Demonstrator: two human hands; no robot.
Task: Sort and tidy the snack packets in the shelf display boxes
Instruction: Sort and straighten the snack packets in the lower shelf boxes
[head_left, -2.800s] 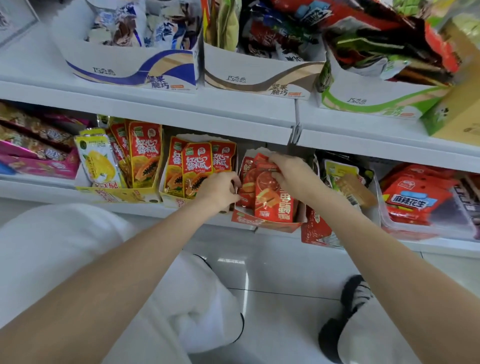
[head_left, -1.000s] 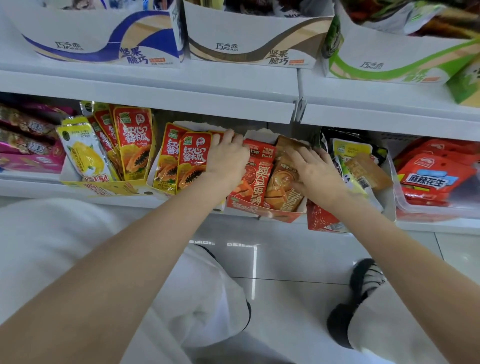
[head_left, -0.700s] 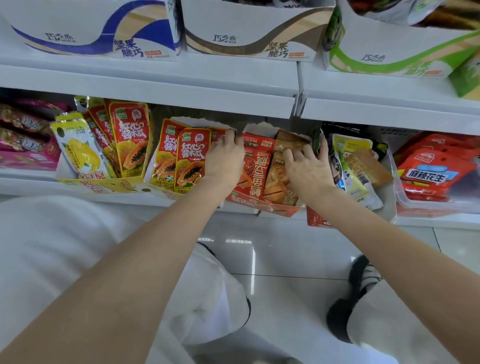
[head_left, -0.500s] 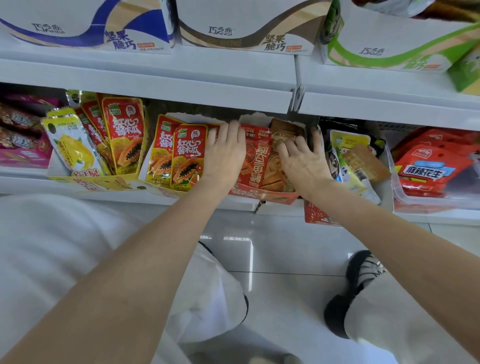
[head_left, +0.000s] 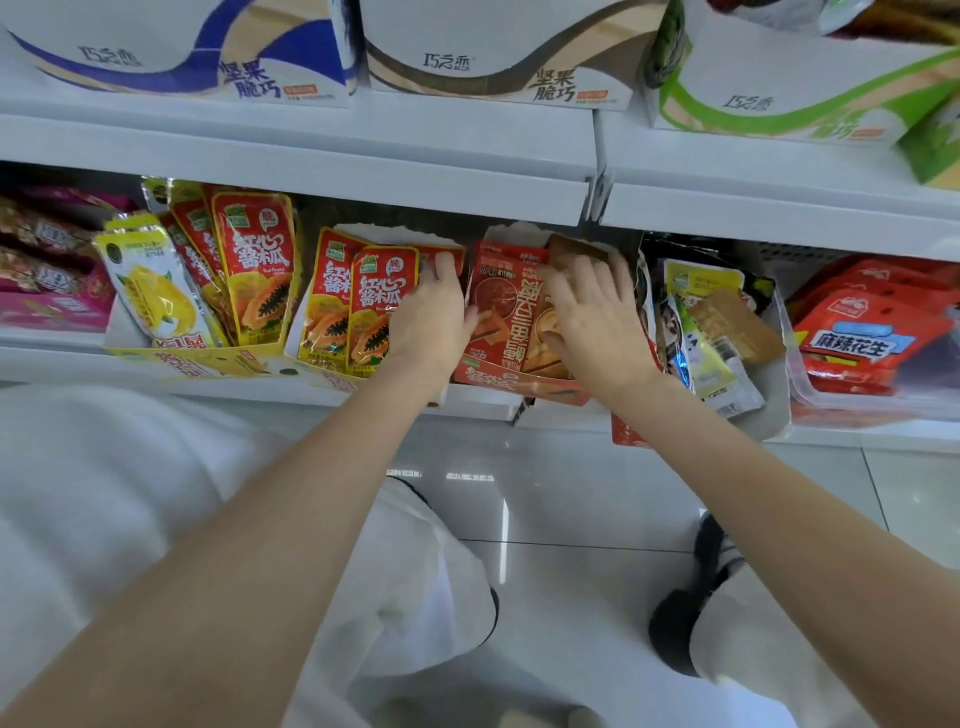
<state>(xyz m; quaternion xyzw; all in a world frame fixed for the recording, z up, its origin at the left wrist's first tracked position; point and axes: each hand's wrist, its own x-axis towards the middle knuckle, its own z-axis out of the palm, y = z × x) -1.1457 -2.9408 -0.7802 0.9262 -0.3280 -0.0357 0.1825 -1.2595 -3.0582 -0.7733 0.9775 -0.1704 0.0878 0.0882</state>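
A red display box (head_left: 514, 383) on the lower shelf holds red and brown snack packets (head_left: 501, 306). My left hand (head_left: 434, 317) lies with straight fingers against the left side of that stack, next to the red papaya packets (head_left: 371, 306) in the neighbouring white box. My right hand (head_left: 592, 317) lies flat on top of the brown packets at the right of the stack, fingers spread and reaching toward the back. Neither hand is curled round a packet.
Left of the papaya box stands a yellow box (head_left: 197, 358) with mango and papaya packets. Loose mixed packets (head_left: 711, 332) sit right of my right hand, then a clear tub of red peanut packets (head_left: 862, 338). The upper shelf (head_left: 322, 161) overhangs closely, carrying white chocolate boxes.
My right hand let go of a red packet and flattened over the brown packets in the red box. My left hand moved up along the stack's left side. The camera dropped slightly.
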